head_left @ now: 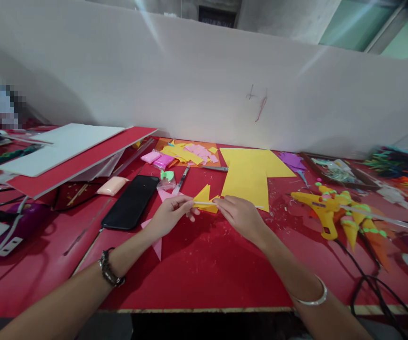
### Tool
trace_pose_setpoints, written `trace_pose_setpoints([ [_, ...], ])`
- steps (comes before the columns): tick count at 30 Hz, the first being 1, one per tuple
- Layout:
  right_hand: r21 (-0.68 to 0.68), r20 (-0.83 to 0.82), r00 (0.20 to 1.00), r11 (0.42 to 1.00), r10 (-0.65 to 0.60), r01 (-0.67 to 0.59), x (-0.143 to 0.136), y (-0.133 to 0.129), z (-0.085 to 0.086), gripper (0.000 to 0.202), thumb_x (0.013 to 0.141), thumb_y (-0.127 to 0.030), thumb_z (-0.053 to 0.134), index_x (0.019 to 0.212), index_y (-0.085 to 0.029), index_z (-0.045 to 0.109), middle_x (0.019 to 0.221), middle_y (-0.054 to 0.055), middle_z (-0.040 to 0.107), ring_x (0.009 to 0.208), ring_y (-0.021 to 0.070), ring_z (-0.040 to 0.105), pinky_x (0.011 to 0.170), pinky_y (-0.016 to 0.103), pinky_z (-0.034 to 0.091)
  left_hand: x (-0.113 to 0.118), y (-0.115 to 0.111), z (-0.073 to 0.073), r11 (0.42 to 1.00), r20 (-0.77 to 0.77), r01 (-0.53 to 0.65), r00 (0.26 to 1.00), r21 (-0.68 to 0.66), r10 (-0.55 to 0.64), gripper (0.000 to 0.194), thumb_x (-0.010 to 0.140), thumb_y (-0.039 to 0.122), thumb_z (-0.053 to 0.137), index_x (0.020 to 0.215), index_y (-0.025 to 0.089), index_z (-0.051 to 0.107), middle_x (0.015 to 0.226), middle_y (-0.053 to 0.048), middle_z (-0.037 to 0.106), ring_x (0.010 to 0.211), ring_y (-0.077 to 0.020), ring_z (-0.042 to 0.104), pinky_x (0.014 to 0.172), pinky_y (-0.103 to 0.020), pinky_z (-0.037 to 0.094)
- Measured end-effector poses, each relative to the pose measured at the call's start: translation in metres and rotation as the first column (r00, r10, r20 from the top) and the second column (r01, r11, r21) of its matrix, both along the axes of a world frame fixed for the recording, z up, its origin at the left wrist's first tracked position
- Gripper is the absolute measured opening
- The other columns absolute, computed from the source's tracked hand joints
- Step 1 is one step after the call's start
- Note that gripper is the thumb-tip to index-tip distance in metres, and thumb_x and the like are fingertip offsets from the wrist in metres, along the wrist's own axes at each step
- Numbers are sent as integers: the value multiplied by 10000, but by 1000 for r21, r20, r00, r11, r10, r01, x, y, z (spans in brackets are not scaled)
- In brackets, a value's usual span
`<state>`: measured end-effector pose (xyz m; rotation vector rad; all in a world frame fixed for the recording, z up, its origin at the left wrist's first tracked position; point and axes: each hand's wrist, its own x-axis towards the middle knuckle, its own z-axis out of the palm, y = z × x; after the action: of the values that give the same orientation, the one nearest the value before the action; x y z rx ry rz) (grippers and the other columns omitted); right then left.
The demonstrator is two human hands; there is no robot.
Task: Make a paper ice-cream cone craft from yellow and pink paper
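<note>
Between my hands a thin white stick [204, 203] lies level above the red table [204, 264]. My left hand [171, 212] pinches its left end, fingers closed. My right hand [239, 215] is closed on the stick farther right, and the stick's tip shows past the knuckles. Pointed yellow pieces [203, 194] sit right behind the stick, between the two hands; whether the fingers touch them I cannot tell. A big yellow sheet [248, 177] lies just beyond my right hand. Pink pointed paper [157, 248] is partly under my left hand.
A black phone [131, 202] lies left of my left hand. At the right are a yellow glue gun [319, 208], yellow and orange cones [350, 229] and black cables [370, 283]. Behind are paper scraps [189, 153], scissors [215, 168] and a cutter [181, 180]. Boards [83, 163] stand back left.
</note>
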<state>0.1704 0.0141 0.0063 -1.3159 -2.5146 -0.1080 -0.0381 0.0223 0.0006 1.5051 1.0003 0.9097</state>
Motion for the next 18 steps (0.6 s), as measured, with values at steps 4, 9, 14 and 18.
trace_pose_setpoints([
  [4, 13, 11, 999, 999, 33, -33, -4, -2, 2, 286, 883, -220, 319, 982, -162, 580, 818, 81, 612, 745, 164, 554, 627, 258, 380, 1, -3, -3, 1000, -6, 7, 1000, 14, -7, 217, 793, 336, 464, 790, 140, 556, 706, -10, 650, 535, -86, 563, 606, -217, 437],
  [9, -10, -96, 993, 998, 65, -66, -6, -3, 1, 273, 878, -252, 331, 982, -169, 569, 847, 77, 606, 778, 166, 543, 675, 276, 382, 3, -4, -5, 1000, -4, 23, 1000, 15, -23, 207, 790, 324, 467, 753, 143, 560, 685, -5, 627, 540, -83, 544, 602, -216, 440],
  [14, -45, -88, 995, 998, 50, -54, -11, -6, -2, 276, 837, -390, 415, 885, -159, 558, 824, 65, 617, 741, 174, 545, 643, 278, 371, 4, -6, -4, 996, 11, 84, 996, -42, -84, 183, 761, 313, 501, 736, 145, 569, 641, 2, 618, 547, -87, 548, 589, -214, 443],
  [18, -35, -96, 995, 999, 27, -30, -14, -6, -5, 262, 839, -388, 417, 852, -165, 556, 789, 50, 619, 684, 157, 541, 598, 259, 356, 2, -6, -6, 994, -11, 101, 995, -34, -102, 191, 769, 310, 479, 720, 151, 575, 629, 6, 599, 551, -84, 522, 575, -204, 423],
])
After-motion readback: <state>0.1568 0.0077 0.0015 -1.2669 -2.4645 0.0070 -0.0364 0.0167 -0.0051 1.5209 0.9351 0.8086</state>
